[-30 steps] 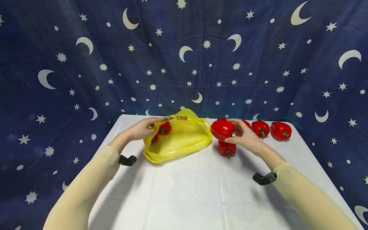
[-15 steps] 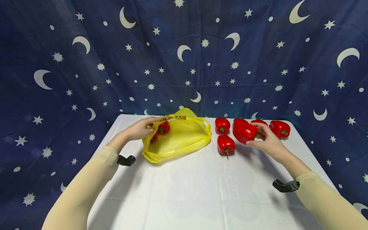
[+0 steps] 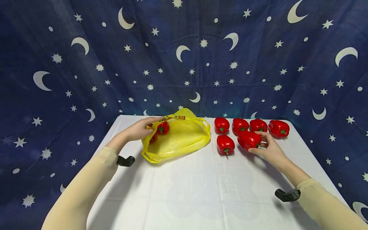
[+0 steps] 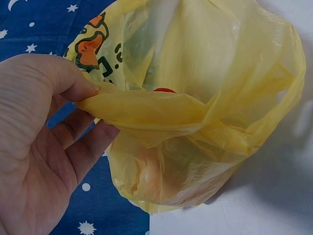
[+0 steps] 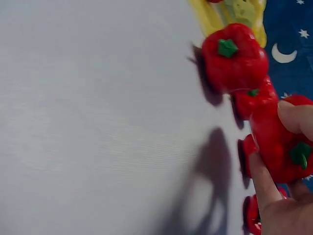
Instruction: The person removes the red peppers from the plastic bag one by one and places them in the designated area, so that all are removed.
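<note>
the left hand (image 3: 140, 129) pinches the rim of the yellow bag (image 3: 179, 137), holding its mouth up on the table (image 3: 184, 191) with two peppers inside. the right hand (image 3: 268, 148) curls its grip round a red pepper (image 3: 249, 140) beside the front pepper (image 3: 225, 144). that smooth pepper could slip, or the thin rim sag from the pinch.

head view above, wrist views close

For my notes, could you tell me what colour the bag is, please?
The bag is yellow, with an orange and green print near its rim; the left wrist view shows it best.
</note>
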Tool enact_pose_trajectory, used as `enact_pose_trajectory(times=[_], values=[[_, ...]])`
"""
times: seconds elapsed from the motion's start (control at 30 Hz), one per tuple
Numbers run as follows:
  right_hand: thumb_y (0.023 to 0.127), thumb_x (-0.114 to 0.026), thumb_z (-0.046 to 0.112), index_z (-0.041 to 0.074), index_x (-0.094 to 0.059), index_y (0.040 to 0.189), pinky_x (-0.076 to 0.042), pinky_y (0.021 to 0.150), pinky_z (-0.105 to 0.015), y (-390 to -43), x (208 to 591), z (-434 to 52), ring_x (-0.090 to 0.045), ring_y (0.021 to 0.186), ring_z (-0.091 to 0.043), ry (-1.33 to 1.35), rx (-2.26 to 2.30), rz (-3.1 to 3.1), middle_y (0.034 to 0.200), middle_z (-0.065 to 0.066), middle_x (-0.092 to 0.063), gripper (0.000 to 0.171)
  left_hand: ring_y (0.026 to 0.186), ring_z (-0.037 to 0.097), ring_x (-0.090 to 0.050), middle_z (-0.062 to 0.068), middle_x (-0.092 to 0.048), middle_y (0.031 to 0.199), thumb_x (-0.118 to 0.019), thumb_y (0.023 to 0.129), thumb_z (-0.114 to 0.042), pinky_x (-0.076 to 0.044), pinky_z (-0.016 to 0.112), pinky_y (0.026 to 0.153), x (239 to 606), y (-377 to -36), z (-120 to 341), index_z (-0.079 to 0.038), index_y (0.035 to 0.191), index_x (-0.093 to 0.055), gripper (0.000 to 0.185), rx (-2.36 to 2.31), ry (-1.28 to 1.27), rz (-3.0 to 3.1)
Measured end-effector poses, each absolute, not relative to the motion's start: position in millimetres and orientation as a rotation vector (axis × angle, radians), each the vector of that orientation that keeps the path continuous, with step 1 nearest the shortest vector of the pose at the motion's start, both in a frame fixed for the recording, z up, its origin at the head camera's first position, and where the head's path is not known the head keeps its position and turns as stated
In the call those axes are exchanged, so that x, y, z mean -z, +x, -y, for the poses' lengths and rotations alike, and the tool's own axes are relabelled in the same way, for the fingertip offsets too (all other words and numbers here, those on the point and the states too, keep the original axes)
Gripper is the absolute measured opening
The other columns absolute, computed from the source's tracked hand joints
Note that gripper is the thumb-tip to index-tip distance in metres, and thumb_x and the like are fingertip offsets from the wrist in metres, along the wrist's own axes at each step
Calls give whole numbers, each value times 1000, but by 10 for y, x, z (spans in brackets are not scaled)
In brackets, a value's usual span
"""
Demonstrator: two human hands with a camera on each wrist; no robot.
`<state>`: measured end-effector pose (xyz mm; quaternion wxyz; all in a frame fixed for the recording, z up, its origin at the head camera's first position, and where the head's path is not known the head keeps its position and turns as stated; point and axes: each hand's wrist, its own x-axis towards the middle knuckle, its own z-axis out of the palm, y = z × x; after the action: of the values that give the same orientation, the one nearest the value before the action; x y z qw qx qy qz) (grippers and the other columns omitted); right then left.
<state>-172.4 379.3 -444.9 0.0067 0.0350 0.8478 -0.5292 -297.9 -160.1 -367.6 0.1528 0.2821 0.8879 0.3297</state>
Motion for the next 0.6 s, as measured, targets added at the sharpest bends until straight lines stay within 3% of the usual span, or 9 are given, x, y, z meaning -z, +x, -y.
enact_pose_trajectory(times=[0.07,0.2,0.27,0.37,0.47,0.6], values=[[87,-83,28,6,-24,159,-51,86,-24,-1717,4496,-3772,-41,128,-44,156,1655,-2657,148,-27,-36,97,131,31,-47,4,-38,161,-50,96,-1,-43,53,108,3674,-2977,1600,-28,159,-40,70,-945,804,-2548],[88,-82,30,5,-19,160,-48,101,-49,-1712,4584,-3712,-42,129,-47,245,1672,-2664,150,-30,-34,98,132,31,-47,4,-38,161,-51,96,-1,-42,52,109,3671,-2975,1598,-28,159,-40,70,-944,798,-2550],[89,-81,30,4,-17,160,-45,105,-54,-1712,4618,-3681,-42,131,-48,285,1697,-2654,151,-31,-32,99,133,31,-46,4,-38,161,-51,96,-1,-42,52,109,3669,-2974,1599,-29,160,-39,70,-943,797,-2551],[90,-80,29,2,-16,160,-50,99,-37,-1707,4654,-3635,-42,132,-48,345,1731,-2640,150,-31,-31,99,133,31,-47,4,-38,161,-51,96,-1,-43,52,108,3666,-2976,1599,-29,159,-39,70,-943,799,-2551],[91,-80,27,1,-16,159,-51,84,-18,-1702,4677,-3594,-42,131,-46,385,1774,-2622,149,-30,-31,97,133,30,-47,4,-38,161,-51,96,-1,-43,52,108,3670,-2980,1601,-29,159,-40,70,-942,800,-2549],[90,-80,26,1,-17,158,-47,74,-10,-1700,4709,-3562,-42,128,-44,407,1802,-2616,147,-30,-32,96,132,31,-47,4,-38,161,-51,96,-1,-44,51,107,3669,-2983,1598,-29,159,-40,70,-941,806,-2551]])
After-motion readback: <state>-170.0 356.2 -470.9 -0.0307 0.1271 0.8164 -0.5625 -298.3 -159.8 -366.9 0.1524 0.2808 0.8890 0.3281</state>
